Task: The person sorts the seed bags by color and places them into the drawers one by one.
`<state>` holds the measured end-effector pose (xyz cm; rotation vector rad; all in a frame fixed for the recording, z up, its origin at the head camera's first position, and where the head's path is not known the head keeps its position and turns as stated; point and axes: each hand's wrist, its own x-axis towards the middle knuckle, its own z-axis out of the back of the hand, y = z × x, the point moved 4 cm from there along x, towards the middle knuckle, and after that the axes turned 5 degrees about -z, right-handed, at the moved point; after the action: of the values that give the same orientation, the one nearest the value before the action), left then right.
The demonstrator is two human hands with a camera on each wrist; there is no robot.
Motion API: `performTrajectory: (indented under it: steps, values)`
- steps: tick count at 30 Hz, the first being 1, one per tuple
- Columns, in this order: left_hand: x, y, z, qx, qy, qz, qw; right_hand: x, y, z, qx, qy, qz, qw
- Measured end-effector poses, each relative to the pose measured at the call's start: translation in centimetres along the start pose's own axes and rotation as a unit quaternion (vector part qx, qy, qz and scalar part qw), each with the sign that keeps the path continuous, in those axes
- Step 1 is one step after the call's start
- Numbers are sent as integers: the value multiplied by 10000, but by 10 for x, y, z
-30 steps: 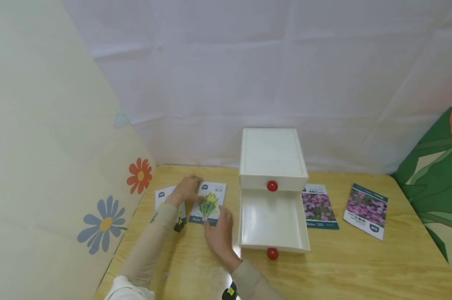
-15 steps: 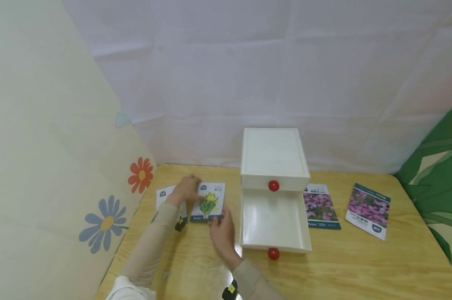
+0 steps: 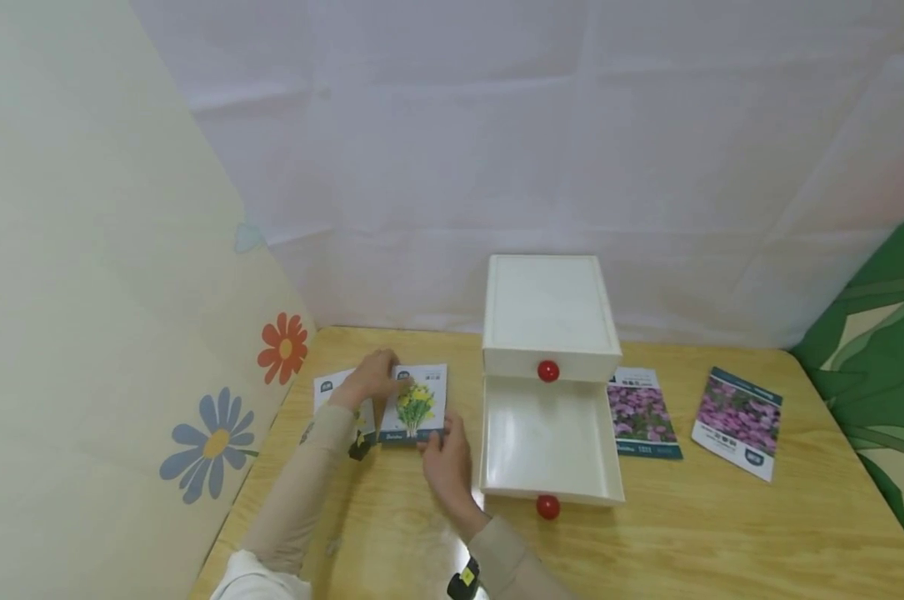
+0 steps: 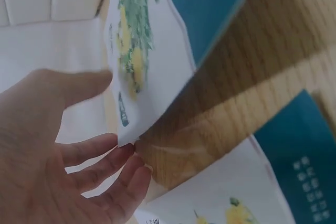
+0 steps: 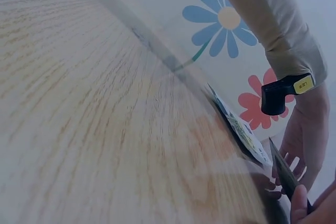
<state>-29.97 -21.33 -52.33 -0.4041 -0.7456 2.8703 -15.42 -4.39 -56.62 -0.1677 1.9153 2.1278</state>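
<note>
A seed packet (image 3: 425,396) with yellow flowers lies between my hands at the left of the table. My right hand (image 3: 448,467) pinches its near right corner between thumb and fingers; the right wrist view shows this packet (image 5: 284,170) edge-on and tilted. My left hand (image 3: 374,377) is at the far left corner, its thumb over the packet's edge. In the left wrist view the left fingertips (image 4: 139,179) touch the corner, spread well apart from the thumb. Partly under the left forearm lies a second yellow-flower packet (image 3: 330,387), flat on the table.
Right of my hands stands a white drawer box (image 3: 549,304) with red knobs. Its lower drawer (image 3: 545,437) is pulled out with nothing inside. Beyond it lie two pink-flower seed packets, one (image 3: 642,417) beside the box and another (image 3: 736,421) farther right. A flower-painted wall (image 3: 122,250) bounds the left.
My right hand has shifted slightly right and now pinches the packet's near right corner. The packet has tilted, its near edge rising. My left hand has edged slightly back toward the corner.
</note>
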Motion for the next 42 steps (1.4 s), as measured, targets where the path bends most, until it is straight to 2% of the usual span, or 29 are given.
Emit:
performTrajectory:
  steps: [4, 14, 26, 29, 33, 38, 42]
  values:
    - [-1, 0, 2, -330, -33, -10, 9994, -2, 2, 1, -3, 3, 42, 10000]
    - [-3, 2, 8, -572, -125, 96, 9982, -9, 16, 3, 77, 110, 152, 9998]
    - [-1, 20, 14, -1087, -23, 73, 9940, -15, 28, 7, 352, 171, 406, 9984]
    - [-2, 18, 17, -1115, -10, 23, 9938, -16, 31, 7, 484, 196, 543, 9972]
    - [-2, 12, 21, -1009, -13, -232, 9946, -17, 36, 9, 685, 264, 661, 9951]
    - [-5, 3, 29, -983, -16, -403, 9943, -17, 43, 15, 945, 397, 601, 9929]
    - [-11, -1, 35, -1066, -95, -370, 9936, -19, 50, 19, 1074, 538, 501, 9915]
